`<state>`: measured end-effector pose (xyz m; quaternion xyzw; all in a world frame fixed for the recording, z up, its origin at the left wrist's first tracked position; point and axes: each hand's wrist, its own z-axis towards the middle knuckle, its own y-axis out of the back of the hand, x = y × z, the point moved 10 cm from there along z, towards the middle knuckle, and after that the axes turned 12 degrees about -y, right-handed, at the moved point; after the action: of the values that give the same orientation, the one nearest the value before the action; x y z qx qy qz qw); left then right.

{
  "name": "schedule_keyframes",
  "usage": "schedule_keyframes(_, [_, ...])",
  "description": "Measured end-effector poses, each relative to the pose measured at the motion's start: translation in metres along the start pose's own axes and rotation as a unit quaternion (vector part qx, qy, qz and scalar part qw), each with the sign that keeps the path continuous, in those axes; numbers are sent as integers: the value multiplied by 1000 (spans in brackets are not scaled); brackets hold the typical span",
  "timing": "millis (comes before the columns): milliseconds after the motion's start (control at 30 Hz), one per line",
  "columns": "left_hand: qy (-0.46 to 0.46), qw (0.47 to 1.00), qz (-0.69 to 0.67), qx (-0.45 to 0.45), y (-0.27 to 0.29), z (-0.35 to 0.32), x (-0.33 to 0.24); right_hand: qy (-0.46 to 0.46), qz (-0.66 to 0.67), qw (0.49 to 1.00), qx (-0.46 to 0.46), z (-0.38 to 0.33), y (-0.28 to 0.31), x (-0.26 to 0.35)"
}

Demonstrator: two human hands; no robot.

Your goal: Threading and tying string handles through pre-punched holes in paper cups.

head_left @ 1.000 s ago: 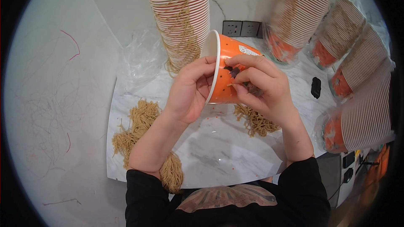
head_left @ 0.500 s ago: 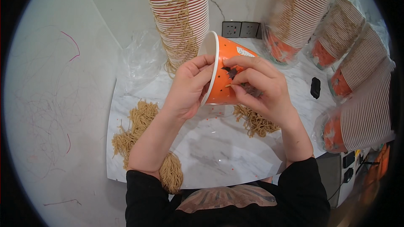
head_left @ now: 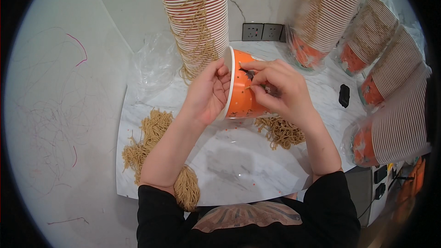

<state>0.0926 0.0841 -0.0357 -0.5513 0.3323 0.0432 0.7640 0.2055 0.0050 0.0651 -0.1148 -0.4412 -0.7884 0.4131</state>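
Observation:
An orange paper bucket [head_left: 241, 102] with a white rim and dark printed figures is held on its side over the table, its mouth turned left. My left hand [head_left: 206, 93] reaches into the mouth, fingers curled inside the rim and partly hidden by it. Against the outer wall, my right hand [head_left: 285, 89] pinches a short tan string end [head_left: 248, 87] between thumb and fingertips. Below the right wrist lies a heap of tan string [head_left: 281, 133]. More tan string bundles [head_left: 154, 131] lie beside and under my left forearm.
A tall stack of nested paper buckets [head_left: 197, 23], draped with tan string, stands behind the hands. Several plastic-wrapped bucket stacks [head_left: 399, 121] line the right. Crumpled clear plastic [head_left: 156, 66] lies back left; a small black object [head_left: 344, 96] sits right. Wall sockets [head_left: 262, 32] are behind.
The bucket has come down slightly and turned, showing more of its lower printed side. My left fingers have curled back toward the rim; my right hand keeps its pinch on the string.

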Motion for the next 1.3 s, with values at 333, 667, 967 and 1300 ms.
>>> schedule_keyframes(333, [54,993,97,-44,-5,-8,13,-37,58,998,-1,2,1,-14])
schedule_keyframes(667, [-4,987,161,-2,-16,-6,7,-108,110,988,-16,2,2,-34])
schedule_keyframes(967, [-11,977,214,16,-34,-15,5,-40,52,996,-63,2,17,-22])
schedule_keyframes(1300, [-11,977,212,27,-39,-18,4,-23,-1,997,-79,-2,18,-9])
